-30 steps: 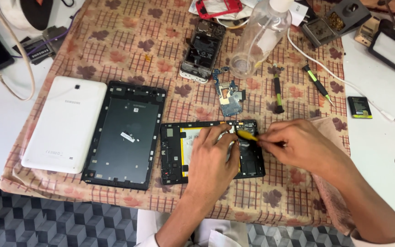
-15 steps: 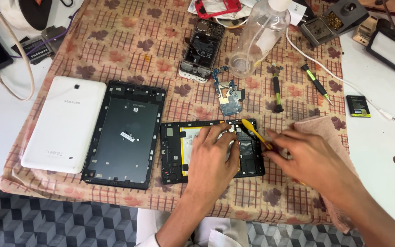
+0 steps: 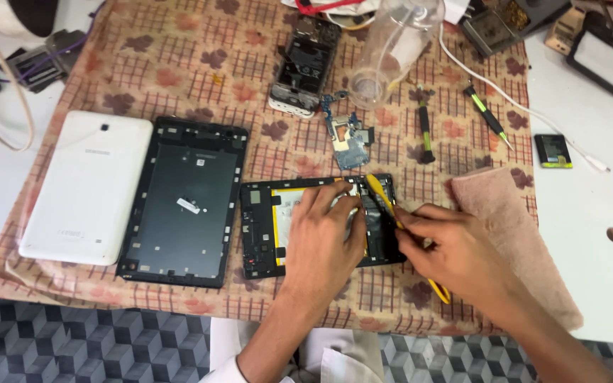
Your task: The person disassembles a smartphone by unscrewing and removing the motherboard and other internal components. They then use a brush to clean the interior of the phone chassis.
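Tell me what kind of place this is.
Most likely an electronics repair bench. An opened tablet lies under the left hand, while the right hand holds a yellow pry tool. A loose circuit board, small screwdrivers and a stripped phone lie around.

We see a matt woven brown patterned tablecloth [image 3: 179,64], a glossy smooth white plastic tablet back cover [image 3: 83,188], a matt black plastic frame [image 3: 186,202], and a soft pink terry cloth [image 3: 516,234].
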